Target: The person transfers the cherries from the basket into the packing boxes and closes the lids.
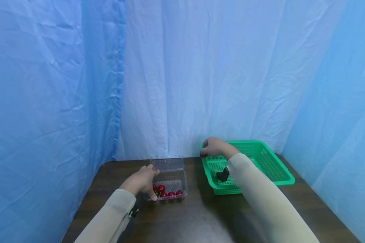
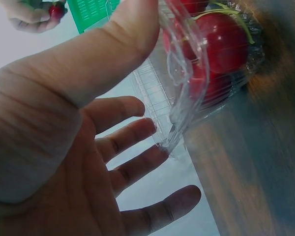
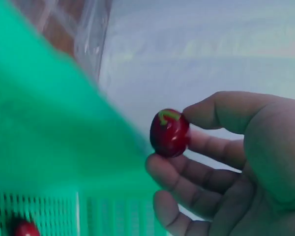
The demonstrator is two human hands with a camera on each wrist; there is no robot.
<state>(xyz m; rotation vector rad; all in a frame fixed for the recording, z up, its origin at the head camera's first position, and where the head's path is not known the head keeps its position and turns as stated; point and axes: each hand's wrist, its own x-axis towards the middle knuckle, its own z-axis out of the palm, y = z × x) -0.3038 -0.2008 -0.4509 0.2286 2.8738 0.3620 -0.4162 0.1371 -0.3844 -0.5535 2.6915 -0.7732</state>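
My right hand [image 1: 214, 147] pinches a dark red cherry [image 3: 168, 136] between thumb and fingertips, above the left rim of a green plastic basket [image 1: 284, 177]. The cherry's short green stem shows in the right wrist view. At the left, a clear plastic clamshell box [image 1: 185, 180] lies with its lid [image 1: 168, 164] raised at the back. Several red cherries [image 1: 161, 188] with stems sit along its front. My left hand [image 2: 83, 162] rests at the box's left side, fingers spread and fairly straight, thumb at the front rim and some fingertips touching the plastic.
Inside the basket lies another cherry [image 3: 26, 229], partly covered in the head view by a black device at my right wrist [image 1: 224, 174]. Both containers stand on a dark wooden table [image 1: 182, 222]. Pale blue curtains [image 1: 194, 77] hang behind and at both sides.
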